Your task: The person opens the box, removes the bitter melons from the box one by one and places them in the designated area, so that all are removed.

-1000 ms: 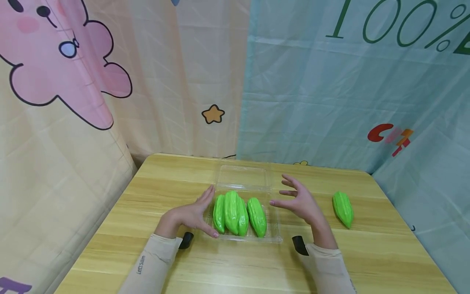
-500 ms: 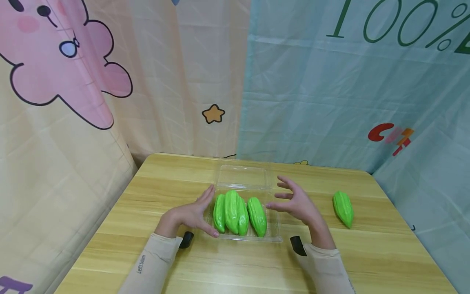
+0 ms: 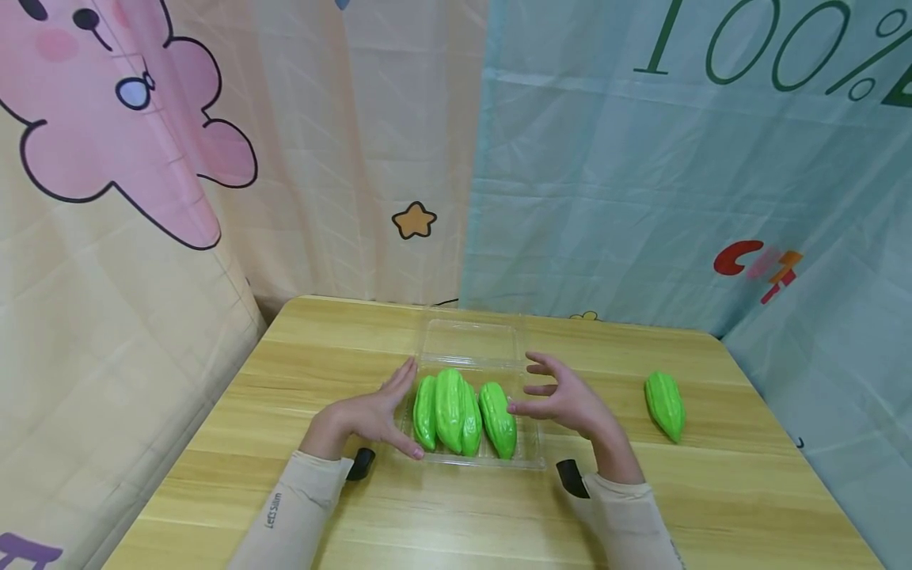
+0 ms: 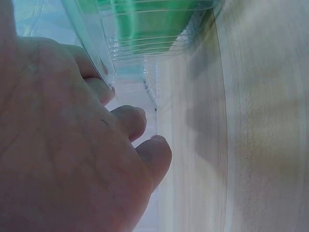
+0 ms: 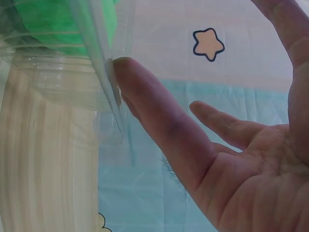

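Note:
A clear plastic clamshell box (image 3: 529,448) stands on the table with its lid (image 3: 470,342) folded back. Several shiny green bitter melons (image 3: 449,412) lie side by side in its base, one (image 3: 498,419) apart toward the right. My left hand (image 3: 372,415) spreads along the left side, thumb at the front corner; the left wrist view puts its fingers (image 4: 128,121) at the rim. At the other side my right hand (image 3: 570,400) has spread fingers, the thumb overlapping the right bitter melon from above. In the right wrist view a fingertip (image 5: 126,67) meets the rim.
Another green bitter melon (image 3: 666,405) lies alone on the wooden table (image 3: 456,522), right of my right hand. Printed curtains (image 3: 606,198) hang behind the table and at both sides. Black straps (image 3: 572,478) show at both wrists.
My right hand has moved left and slightly nearer, from beside the box to its right rim. My left hand, the box and the bitter melons have stayed in place.

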`<action>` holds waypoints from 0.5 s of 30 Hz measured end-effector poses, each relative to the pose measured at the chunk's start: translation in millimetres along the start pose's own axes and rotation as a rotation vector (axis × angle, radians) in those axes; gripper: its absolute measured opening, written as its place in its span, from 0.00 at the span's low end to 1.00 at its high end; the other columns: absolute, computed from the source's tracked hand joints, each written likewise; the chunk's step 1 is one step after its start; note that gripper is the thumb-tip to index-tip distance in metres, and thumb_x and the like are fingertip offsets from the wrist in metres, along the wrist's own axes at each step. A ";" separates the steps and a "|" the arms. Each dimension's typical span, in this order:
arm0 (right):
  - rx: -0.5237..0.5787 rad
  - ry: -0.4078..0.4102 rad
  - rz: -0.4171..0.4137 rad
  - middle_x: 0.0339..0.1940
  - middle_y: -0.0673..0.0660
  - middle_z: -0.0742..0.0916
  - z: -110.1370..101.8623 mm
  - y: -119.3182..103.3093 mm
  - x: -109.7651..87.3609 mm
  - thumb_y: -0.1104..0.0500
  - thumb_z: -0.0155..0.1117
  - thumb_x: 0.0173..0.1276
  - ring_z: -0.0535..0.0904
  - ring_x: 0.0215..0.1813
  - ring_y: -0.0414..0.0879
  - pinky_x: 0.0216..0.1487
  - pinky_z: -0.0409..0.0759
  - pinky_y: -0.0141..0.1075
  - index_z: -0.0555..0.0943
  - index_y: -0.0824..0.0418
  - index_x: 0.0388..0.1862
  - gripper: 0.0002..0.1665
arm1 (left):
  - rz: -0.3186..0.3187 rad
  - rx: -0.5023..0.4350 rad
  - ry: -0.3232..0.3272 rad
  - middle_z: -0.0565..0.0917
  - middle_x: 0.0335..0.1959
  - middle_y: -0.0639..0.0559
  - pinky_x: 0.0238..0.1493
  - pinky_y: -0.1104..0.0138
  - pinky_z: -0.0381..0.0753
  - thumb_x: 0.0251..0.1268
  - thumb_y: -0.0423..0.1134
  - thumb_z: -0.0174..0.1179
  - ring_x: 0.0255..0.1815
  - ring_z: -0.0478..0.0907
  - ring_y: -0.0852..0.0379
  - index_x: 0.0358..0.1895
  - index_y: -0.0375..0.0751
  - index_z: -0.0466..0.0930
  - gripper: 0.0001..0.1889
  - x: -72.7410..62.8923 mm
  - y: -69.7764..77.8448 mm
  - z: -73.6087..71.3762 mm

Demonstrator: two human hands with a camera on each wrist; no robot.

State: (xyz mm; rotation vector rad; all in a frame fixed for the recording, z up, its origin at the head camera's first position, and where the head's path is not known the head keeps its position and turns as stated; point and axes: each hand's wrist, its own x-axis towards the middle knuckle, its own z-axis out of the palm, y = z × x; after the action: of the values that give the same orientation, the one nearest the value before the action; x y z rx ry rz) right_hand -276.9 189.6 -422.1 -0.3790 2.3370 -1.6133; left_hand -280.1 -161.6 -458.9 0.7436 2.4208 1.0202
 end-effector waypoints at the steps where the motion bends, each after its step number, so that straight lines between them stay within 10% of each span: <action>1: 0.004 -0.006 0.002 0.75 0.68 0.66 0.4 0.1 0.2 0.57 0.82 0.56 0.70 0.69 0.68 0.56 0.81 0.53 0.57 0.59 0.80 0.59 | 0.000 0.000 0.000 0.20 0.80 0.51 0.76 0.44 0.39 0.42 0.55 0.82 0.79 0.22 0.44 0.80 0.41 0.22 0.78 0.0 0.0 0.0; 15: 0.036 0.000 0.070 0.75 0.72 0.64 14.6 -7.0 -0.6 0.58 0.83 0.54 0.72 0.67 0.69 0.49 0.85 0.50 0.57 0.65 0.79 0.60 | 0.002 0.002 0.000 0.21 0.80 0.44 0.76 0.44 0.40 0.42 0.55 0.82 0.79 0.23 0.42 0.80 0.40 0.22 0.78 -0.6 1.4 -0.6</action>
State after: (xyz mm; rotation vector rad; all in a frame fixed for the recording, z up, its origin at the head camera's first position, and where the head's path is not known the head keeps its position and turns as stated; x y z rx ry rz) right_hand -270.6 174.9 -420.4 -0.2865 2.2912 -1.6204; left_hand -279.6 -161.5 -457.4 0.7473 2.4221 1.0185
